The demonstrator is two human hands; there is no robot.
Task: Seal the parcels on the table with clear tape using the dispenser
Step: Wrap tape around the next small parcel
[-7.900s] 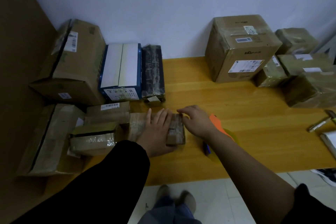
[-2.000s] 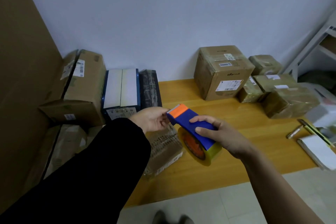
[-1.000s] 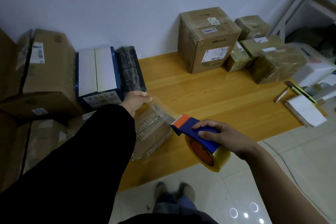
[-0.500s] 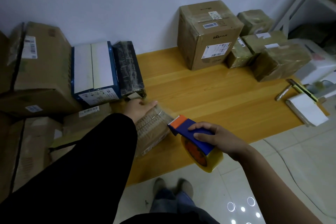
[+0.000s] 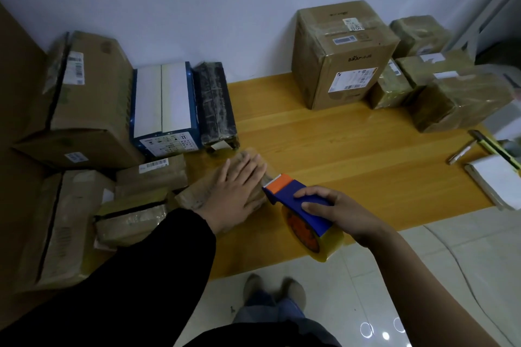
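The small parcel [image 5: 189, 196] looks light and slightly soft under its wrinkled, glossy wrap, and likely to skid on the smooth wooden table [image 5: 338, 146], so it is best pinned flat from above. The left hand [image 5: 234, 191] does that, fingers straight and spread on its top, near the table's front edge. The right hand [image 5: 338, 213] curls round the blue tape dispenser [image 5: 284, 191], whose orange toothed end meets the parcel's right side. The parcel is brown, flattish and blurred.

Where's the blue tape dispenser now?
Head view, lower centre: the right hand grips the tape dispenser at the table's front edge, its orange end at the parcel under the left hand.
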